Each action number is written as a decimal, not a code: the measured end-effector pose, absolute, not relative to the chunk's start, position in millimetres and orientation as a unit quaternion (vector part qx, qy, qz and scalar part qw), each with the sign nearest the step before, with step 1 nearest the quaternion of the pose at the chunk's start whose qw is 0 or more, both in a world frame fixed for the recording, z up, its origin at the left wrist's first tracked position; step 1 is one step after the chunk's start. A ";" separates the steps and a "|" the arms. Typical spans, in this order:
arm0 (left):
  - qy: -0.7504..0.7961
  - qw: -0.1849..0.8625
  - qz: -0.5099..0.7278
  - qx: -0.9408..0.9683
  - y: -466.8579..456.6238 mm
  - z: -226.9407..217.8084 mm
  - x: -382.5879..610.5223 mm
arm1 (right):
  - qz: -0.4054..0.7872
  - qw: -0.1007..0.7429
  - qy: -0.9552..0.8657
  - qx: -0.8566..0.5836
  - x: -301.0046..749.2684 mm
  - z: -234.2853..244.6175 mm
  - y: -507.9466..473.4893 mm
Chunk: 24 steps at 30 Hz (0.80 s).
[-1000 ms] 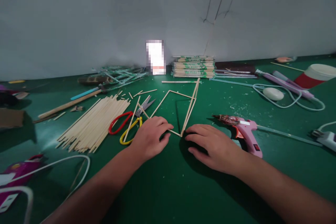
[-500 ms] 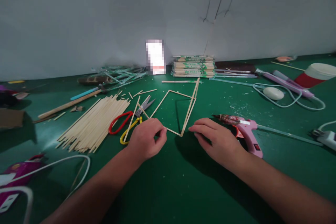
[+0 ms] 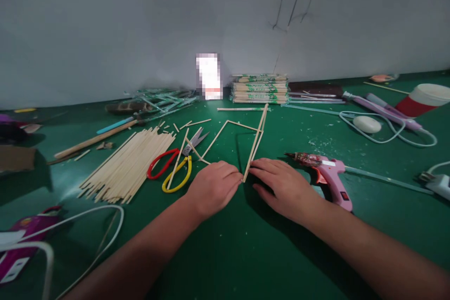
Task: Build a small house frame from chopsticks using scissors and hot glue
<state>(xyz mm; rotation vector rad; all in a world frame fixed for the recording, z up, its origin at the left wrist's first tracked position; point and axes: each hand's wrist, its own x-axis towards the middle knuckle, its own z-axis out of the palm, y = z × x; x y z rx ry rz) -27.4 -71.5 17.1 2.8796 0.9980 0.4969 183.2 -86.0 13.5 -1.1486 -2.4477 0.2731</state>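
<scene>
A frame of thin wooden sticks (image 3: pixel 215 139) lies on the green table, with two sticks rising from its right side and meeting at a top point. My left hand (image 3: pixel 215 188) is closed at the near right corner, fingertips pinched there and covering most of the near stick. On the other side of that corner, my right hand (image 3: pixel 286 187) has its fingers stretched out and thumb apart, fingertips against the right-hand sticks. Scissors (image 3: pixel 186 159) with one red and one yellow handle lie left of the frame, a loose stick across them. A pink glue gun (image 3: pixel 332 168) rests right of my right hand.
Many loose sticks (image 3: pixel 124 164) lie at the left. Wrapped stick bundles (image 3: pixel 260 90) are stacked by the wall, beside a bright blurred screen (image 3: pixel 209 75). White cables (image 3: pixel 119 225) cross the left front. A red and white cup (image 3: pixel 423 99) stands far right.
My left hand has moved right along the near stick to the frame's corner. My right hand has shifted slightly left, its fingertips now reaching the right-hand sticks.
</scene>
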 end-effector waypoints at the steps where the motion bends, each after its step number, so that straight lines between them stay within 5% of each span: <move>1: 0.320 0.019 0.152 0.935 -71.8 16.9 -26.5 | 0.098 0.207 -0.882 -0.412 182.8 13.2 -86.1; 24: 0.291 -0.037 0.130 0.947 -68.8 13.0 -25.2 | 0.072 0.154 -0.895 -0.413 179.2 12.2 -85.4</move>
